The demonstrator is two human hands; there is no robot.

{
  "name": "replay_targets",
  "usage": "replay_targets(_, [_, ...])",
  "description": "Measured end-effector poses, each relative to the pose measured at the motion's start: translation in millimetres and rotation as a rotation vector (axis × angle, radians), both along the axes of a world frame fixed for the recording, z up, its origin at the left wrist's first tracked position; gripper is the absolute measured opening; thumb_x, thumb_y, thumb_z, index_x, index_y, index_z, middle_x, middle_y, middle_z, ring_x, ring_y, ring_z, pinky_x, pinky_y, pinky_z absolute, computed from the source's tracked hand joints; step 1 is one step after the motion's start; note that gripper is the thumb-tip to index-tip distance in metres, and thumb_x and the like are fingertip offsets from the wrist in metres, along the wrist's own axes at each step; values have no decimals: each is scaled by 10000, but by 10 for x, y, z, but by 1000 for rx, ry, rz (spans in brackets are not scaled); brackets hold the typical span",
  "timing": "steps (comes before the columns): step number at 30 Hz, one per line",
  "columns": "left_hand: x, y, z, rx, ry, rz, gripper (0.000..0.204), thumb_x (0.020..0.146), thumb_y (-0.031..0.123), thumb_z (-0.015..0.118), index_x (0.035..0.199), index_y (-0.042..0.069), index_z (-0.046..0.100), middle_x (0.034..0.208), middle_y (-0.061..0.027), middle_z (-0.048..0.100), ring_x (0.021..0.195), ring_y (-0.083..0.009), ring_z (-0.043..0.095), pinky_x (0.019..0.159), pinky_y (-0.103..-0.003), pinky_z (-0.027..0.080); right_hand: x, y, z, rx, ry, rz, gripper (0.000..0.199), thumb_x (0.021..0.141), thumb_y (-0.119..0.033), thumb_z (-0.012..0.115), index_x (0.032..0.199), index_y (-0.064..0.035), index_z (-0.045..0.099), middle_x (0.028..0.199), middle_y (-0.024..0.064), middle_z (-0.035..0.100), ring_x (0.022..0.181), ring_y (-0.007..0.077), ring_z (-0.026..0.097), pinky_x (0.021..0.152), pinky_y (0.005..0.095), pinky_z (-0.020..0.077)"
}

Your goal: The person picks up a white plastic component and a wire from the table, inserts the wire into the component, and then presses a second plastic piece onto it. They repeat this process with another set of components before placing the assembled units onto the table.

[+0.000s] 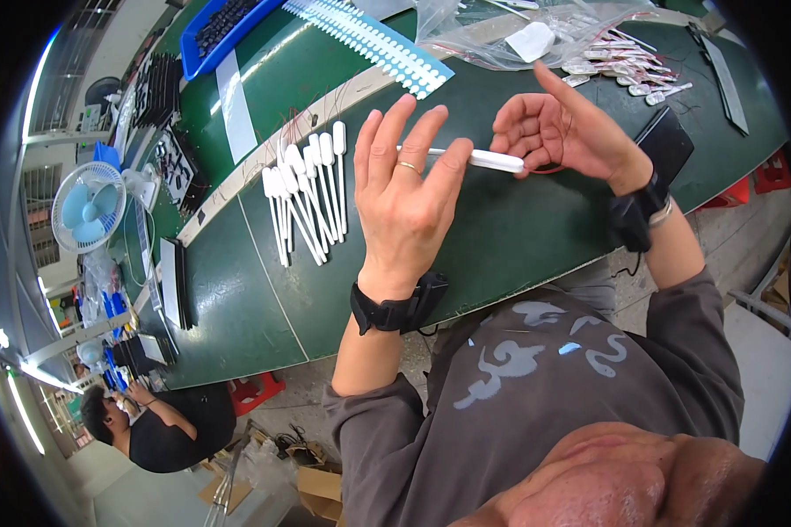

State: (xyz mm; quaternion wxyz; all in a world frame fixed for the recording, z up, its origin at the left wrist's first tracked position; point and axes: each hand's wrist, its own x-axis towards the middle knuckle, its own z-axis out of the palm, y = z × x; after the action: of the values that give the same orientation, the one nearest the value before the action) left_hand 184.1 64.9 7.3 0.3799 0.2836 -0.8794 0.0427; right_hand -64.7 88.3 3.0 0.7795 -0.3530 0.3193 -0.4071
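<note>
My left hand (407, 198) is raised over the green table, its thumb and fingers closed on a white plastic stick (497, 161) with a thick rounded end. That end points to the right; the thin stem is partly hidden behind my fingers. My right hand (567, 132) is beside the thick end, palm turned inward, thumb raised and fingers loosely curved, with no object visible in it. Under its fingers a short red wire (549, 169) shows; whether a finger touches it I cannot tell. Left of my left hand lie several similar white sticks (303, 189), wide heads pointing away from me.
At the back right are a pile of white pieces with red wires (628, 66) and a clear plastic bag (475, 35). A light-blue sheet of white stickers (369, 39) and a blue bin of black parts (224, 31) lie farther back. A fan (88, 206) and another person (163, 426) are left.
</note>
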Motion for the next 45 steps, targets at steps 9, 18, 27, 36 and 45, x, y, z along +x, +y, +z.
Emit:
replay_targets(9, [2,-94,128,-301,-18,121,288,791,33,743,1057,145,739,1234,-65,659,1233,-280,550,1020,-442,460,277,6,228,-95,241,206,271,1006,-251,592,1108,-1,616,954,69,679,834,137,661,748,252,548])
replay_targets(18, [130,-188,-156,1493,717,-144,319,941,64,665,1245,-20,621,1116,-80,677,953,-98,616,801,-238,518,316,14,-22,-778,866,-291,166,897,-88,694,1028,-5,632,911,63,643,803,170,626,718,283,496])
replay_targets(27, [-161,30,-338,1438,841,-208,334,914,40,700,1229,-36,620,1038,-58,685,870,-85,624,747,-234,526,321,-14,-103,-909,867,-319,191,848,-22,714,1032,-5,665,954,84,653,843,225,645,740,307,511])
replay_targets(36, [-105,-2,-404,1300,825,-198,295,900,26,717,1178,-21,633,1027,-67,690,813,-93,640,677,-220,535,354,-3,-181,-921,832,-328,210,857,-29,712,1063,-9,672,967,91,671,860,220,653,748,303,517])
replay_targets(45, [-69,-30,-391,1315,911,-286,244,895,4,709,1128,-9,640,1015,-75,677,814,-108,646,649,-238,558,301,22,-90,-807,770,-344,198,858,-22,709,1055,-6,684,967,87,681,870,207,660,750,301,516])
